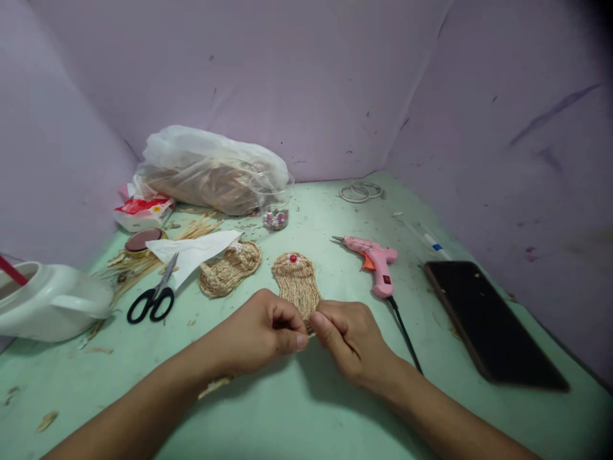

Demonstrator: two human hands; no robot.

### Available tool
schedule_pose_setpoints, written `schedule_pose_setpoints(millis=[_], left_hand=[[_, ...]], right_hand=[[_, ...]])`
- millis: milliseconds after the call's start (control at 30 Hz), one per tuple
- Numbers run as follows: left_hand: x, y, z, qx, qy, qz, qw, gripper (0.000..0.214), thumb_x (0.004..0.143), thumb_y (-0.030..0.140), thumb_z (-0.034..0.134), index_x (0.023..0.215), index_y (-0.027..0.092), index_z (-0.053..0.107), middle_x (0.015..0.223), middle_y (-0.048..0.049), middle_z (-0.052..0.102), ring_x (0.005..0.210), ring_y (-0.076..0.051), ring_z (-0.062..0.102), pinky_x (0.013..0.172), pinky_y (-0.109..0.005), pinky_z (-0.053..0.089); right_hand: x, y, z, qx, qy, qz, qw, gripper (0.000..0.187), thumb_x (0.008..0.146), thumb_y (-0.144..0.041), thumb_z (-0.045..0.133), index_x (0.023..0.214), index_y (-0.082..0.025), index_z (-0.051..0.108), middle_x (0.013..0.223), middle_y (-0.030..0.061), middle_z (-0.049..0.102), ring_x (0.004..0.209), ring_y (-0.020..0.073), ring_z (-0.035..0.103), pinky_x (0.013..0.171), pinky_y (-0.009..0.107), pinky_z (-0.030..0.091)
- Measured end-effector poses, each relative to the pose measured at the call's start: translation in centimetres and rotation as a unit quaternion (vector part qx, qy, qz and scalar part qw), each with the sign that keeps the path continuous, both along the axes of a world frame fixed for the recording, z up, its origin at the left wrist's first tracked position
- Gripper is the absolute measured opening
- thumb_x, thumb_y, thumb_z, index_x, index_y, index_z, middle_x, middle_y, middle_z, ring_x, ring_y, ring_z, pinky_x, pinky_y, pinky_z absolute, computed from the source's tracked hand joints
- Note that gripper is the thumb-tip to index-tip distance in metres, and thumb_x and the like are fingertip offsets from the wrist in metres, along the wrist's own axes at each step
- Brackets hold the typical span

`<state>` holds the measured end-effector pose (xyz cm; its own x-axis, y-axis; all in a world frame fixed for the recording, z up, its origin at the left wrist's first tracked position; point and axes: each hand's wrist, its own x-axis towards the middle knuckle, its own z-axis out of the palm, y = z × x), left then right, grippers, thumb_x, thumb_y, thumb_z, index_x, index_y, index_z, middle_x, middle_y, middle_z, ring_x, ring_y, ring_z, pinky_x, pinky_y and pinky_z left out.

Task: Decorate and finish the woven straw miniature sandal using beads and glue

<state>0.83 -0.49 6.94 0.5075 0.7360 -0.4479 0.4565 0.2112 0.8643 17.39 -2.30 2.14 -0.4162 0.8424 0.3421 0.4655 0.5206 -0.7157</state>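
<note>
On woven pc (297, 289) edge, L hand (268, 331), R hand (352, 335) pinched, gap to glue gun (381, 263)

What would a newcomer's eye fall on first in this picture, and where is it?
Probably the pink plastic glue gun on the pale green tabletop, right of centre. Next comes the flat, tan, braided straw piece with a round red bead, in the middle, the left hand and right hand at its near end. The large black rectangular device at far right also stands out.
</note>
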Motion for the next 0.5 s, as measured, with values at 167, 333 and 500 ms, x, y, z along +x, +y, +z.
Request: schedule_pose_setpoints(millis=[167,333,500], left_hand=[[0.0,-0.1,0.0,0.026,-0.006,-0.015,1.0,0.015,0.066,0.022,0.054,0.053,0.015,0.05,0.049,0.0058,0.038,0.048,-0.007,0.031,0.047,-0.022,0.024],[-0.1,0.4,0.3,-0.003,-0.007,0.031,0.999,0.015,0.062,0.025,0.057,0.054,0.014,0.051,0.047,0.0056,0.039,0.046,-0.007,0.03,0.045,-0.022,0.021],[-0.4,0.5,0.3,-0.042,-0.035,0.051,0.997,0.014,0.061,0.025,0.058,0.055,0.013,0.052,0.047,0.0062,0.039,0.044,-0.005,0.025,0.044,-0.022,0.016]], right_hand=[[-0.2,0.0,-0.3,-0.04,0.037,-0.021,0.998,0.04,0.087,-0.031,0.039,0.05,-0.019,0.027,0.048,-0.0047,0.028,0.044,0.008,0.027,0.045,0.025,0.021],[0.6,1.2,0.2,-0.169,0.165,-0.149,0.96,0.047,0.087,-0.046,0.037,0.048,-0.019,0.042,0.046,-0.0041,0.033,0.043,0.0087,0.03,0.042,0.023,0.024],[0.6,1.2,1.0,-0.16,0.183,-0.052,0.969,0.02,0.079,-0.035,0.055,0.083,-0.017,0.063,0.065,-0.0005,0.055,0.052,0.01,0.043,0.049,0.023,0.034]])
